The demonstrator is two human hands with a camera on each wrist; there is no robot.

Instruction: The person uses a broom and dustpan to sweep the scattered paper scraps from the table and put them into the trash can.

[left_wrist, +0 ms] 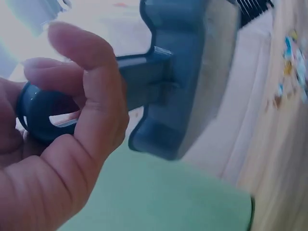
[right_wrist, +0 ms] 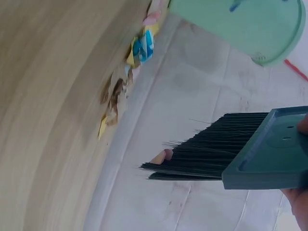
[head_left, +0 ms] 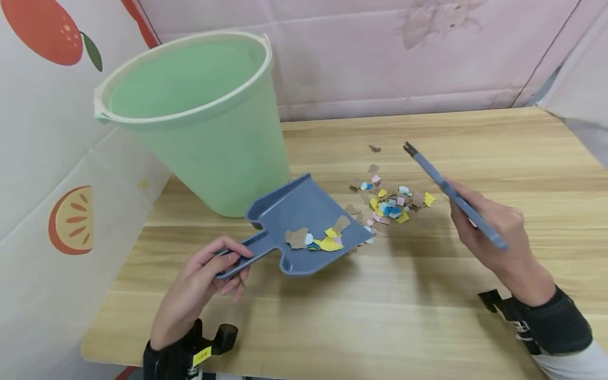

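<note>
My left hand (head_left: 209,274) grips the handle of a blue dustpan (head_left: 304,227), whose front lip rests on the wooden table (head_left: 380,306); the left wrist view shows fingers curled round the handle of the dustpan (left_wrist: 178,72). Several paper scraps (head_left: 318,238) lie in the pan. A pile of coloured paper scraps (head_left: 391,200) lies on the table just right of the pan. My right hand (head_left: 489,227) holds a blue hand brush (head_left: 451,192) lifted above the table, right of the pile. The brush (right_wrist: 260,154) shows black bristles, clear of the scraps (right_wrist: 130,77).
A large green bucket (head_left: 204,121) stands at the table's back left, behind the dustpan. Printed wall sheets close the left side and a pink sheet the back. One stray scrap (head_left: 374,149) lies beyond the pile.
</note>
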